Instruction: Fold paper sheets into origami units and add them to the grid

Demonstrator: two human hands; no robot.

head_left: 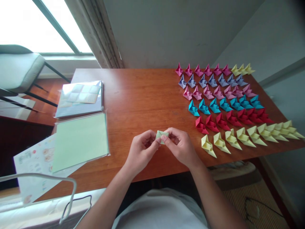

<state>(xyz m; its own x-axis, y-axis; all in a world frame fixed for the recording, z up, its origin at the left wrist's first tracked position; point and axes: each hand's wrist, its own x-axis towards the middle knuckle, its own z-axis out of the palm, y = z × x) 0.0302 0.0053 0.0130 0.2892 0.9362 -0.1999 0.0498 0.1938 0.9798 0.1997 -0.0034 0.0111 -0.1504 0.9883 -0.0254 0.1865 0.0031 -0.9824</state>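
Note:
A small folded piece of pale yellow-green paper (162, 134) is held above the front part of the table, between both hands. My left hand (144, 147) pinches its left side, thumb on the face towards me. From the right, my right hand (179, 144) grips the other side, its thumb pressed on the lower middle. Creases meet on the paper's face; the back is hidden by the fingers. Nearest to my right hand are folded pale yellow paper boats (207, 146), standing in a slanted row.
Behind that row stand rows of red (221, 121), blue (214, 105), pink (208, 91), purple (203, 81) and magenta (198, 70) paper boats. On the left lie a pack of green paper (79, 140), another pack (81, 109) and a printed sheet (35, 171). A white metal bar (47, 176) crosses the lower left.

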